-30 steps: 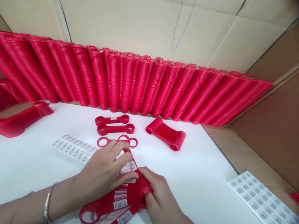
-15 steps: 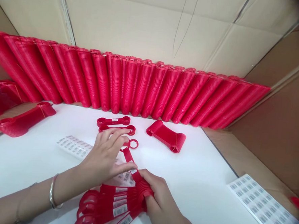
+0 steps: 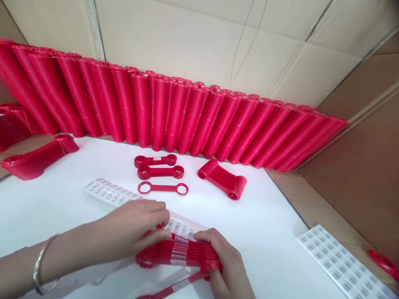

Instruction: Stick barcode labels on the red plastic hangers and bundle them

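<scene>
Red strips (image 3: 193, 247), fanned earlier, now bunched, bar one strip (image 3: 167, 293) angled apart; left hand (image 3: 139, 223) lowered to the bunch.

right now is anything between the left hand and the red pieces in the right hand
Nothing visible: the left hand seems to touch the red pieces near one end; the right hand grips the other.

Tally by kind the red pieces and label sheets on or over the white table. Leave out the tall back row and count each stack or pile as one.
Red stacks: 4
Single flat red piece: 1
Fanned red bunch in the right hand: 1
Label sheets: 2
Total: 8
</scene>
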Demonstrator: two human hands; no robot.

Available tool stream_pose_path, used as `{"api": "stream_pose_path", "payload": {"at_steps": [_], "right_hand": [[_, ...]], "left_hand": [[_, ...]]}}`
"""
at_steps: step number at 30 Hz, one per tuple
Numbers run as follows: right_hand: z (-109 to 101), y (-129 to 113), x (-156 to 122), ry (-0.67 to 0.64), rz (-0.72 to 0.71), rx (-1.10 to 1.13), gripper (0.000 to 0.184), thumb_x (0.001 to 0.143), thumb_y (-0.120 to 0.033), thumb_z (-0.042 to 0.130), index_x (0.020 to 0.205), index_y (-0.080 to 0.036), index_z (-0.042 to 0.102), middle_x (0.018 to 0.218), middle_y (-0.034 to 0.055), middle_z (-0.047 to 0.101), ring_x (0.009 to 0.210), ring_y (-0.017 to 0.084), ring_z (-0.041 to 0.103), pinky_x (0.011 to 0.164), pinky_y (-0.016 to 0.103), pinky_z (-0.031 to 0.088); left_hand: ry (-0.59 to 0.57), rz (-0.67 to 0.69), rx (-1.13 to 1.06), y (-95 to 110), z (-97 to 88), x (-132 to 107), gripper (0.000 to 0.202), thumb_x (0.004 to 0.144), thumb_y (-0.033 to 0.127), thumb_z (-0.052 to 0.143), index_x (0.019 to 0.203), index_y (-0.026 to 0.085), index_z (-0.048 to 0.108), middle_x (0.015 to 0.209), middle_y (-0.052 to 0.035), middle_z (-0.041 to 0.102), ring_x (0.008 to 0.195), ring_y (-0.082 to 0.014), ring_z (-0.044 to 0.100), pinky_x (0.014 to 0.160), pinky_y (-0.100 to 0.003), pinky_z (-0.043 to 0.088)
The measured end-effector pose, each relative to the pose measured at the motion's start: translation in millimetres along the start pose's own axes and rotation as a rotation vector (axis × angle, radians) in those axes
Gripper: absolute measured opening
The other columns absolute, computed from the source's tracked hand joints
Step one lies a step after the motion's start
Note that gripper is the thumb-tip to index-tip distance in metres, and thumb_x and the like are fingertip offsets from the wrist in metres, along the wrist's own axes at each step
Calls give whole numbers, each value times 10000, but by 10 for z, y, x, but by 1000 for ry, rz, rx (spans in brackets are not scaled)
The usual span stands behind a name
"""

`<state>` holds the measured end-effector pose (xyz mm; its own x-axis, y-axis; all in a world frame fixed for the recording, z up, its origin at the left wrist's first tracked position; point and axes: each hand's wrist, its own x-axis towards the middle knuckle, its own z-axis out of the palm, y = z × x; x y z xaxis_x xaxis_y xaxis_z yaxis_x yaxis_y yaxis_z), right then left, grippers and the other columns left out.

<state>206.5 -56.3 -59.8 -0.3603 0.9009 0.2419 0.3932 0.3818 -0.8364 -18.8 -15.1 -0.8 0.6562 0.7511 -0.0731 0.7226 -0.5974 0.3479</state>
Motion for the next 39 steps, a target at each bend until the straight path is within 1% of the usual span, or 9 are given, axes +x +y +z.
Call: {"api": "stream_pose_path", "payload": {"at_steps": [6,10,15,20,22,25,31,35,39], "right_hand": [[154,-1,-226,149,105,-267,428,643,11,393,999,-177,538,925,75,596,852,204,554,749,333,475],[207,48,-278,137,159,-387,413,669,18,405,1016,-168,531,907,86,585,836,220,534,736,375,468],[109,-44,-322,-58,86,-438,429,726,-4,406,1105,-192,481,1016,90,552,935,227,493,824,410,433],[13,-372,-267,-287,99,-437,515,698,-81,523,1185,-223,435,1157,68,515,1048,221,452,908,378,391],[83,-420,-202,-335,39,-537,355,760,-184,540,1113,-195,503,1051,73,578,979,231,487,880,387,392],[221,-402,-75,-402,-79,-764,140,807,-122,450,825,-157,585,796,61,630,741,198,529,787,374,401],[115,-557,526,-394,-264,-976,121,809,-121,457,780,-138,572,724,61,630,658,178,547,748,344,372],[16,-682,1293,-425,-380,-1103,214,850,-156,437,1017,-91,552,936,139,632,855,228,574,784,346,358],[70,-615,2043,-495,-295,-1107,243,855,-120,391,1028,-103,561,976,148,641,860,224,593,713,297,378]], "left_hand": [[-79,23,-32,200,227,-252,559,712,627,535,1049,181,553,1087,-114,564,964,-284,520,816,-394,437],[-95,-8,5,228,336,-369,590,672,566,620,1103,169,543,1167,-138,534,1021,-317,496,856,-432,433],[-157,-73,-4,173,415,-390,288,832,332,509,1065,168,551,1054,-96,585,939,-261,525,813,-400,442],[-143,-29,-36,115,441,-345,165,830,276,540,957,172,565,985,-55,601,915,-233,502,774,-340,422],[-127,-6,-30,113,470,-345,163,823,274,554,952,174,562,969,-53,607,913,-232,497,794,-343,408],[-95,18,-85,105,491,-360,159,827,288,544,943,181,554,942,-45,611,903,-222,508,836,-356,392],[48,-71,-175,-133,66,-195,236,781,399,562,883,186,573,891,-40,617,844,-221,533,704,-300,407],[126,-142,-318,-640,-371,121,253,756,405,553,859,176,583,692,22,587,651,-154,532,595,-244,387],[120,-132,-403,-1183,-622,369,415,735,523,541,908,149,591,763,-4,610,680,-151,538,600,-237,405]]}}
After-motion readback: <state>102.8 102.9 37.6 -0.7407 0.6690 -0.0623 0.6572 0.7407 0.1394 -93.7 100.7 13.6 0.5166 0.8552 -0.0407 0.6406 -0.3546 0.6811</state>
